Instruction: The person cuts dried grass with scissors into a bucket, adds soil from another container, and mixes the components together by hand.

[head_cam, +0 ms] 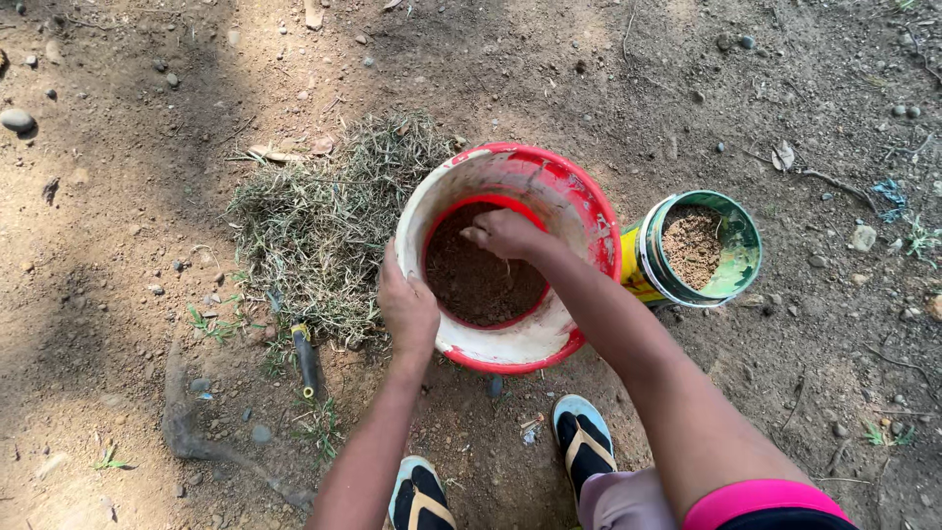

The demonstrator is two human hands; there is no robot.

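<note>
- On bare dirt ground, just ahead of two sandalled feet: a red bucket, whitened inside, tilted toward the camera, brown soil in its bottom.
- Left hand clamped over the near-left rim, fingers wrapped on the edge.
- Right hand down inside the bucket, just above the soil, fingers curled loosely; whether pinching anything, cannot tell.
- Just right of the bucket, touching it: a green and yellow can, tipped, holding coarse tan grit.
- Left of the bucket: a heap of dry cut grass, a dark-handled tool beside it.
</note>
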